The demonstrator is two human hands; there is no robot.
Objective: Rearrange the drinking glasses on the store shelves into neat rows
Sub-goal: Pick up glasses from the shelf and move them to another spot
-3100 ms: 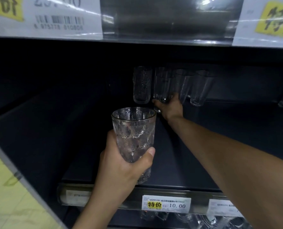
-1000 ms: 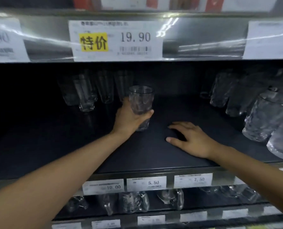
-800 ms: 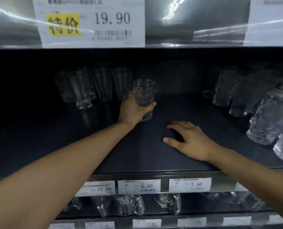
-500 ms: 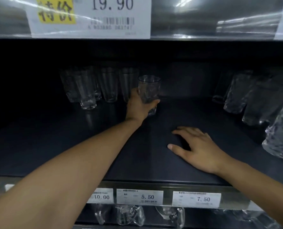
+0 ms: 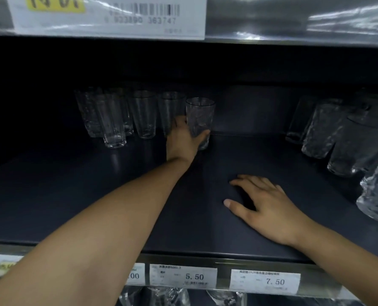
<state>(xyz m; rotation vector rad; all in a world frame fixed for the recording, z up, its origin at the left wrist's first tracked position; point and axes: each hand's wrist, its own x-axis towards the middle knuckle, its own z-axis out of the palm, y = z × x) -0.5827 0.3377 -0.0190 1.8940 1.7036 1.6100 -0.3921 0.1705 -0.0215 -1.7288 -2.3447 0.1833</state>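
Well, my left hand (image 5: 183,140) is wrapped round the bottom half of the glass (image 5: 200,117) at the back of the shelf (image 5: 84,195), beside the other glasses (image 5: 143,115); my right hand (image 5: 265,208) lies flat and spread. It looks light, slippery and breakable, so I'd hold its middle.

You are standing at a shop's shelving, in an aisle that sells glassware. The front edge of the dark shelf (image 5: 73,195) carries a metal rail (image 5: 224,265) with printed price labels slotted in: a 5.50 tag (image 5: 183,276) and beside it a 7.50 tag (image 5: 265,281). On the shelf edge above, a larger white label (image 5: 108,16) shows a barcode, a printed number string and a yellow patch. The stock says the same — matching clear drinking glasses (image 5: 143,113) stand grouped at the back left, textured glasses (image 5: 320,131) at the right, and more glassware (image 5: 157,297) shows on the shelf below.
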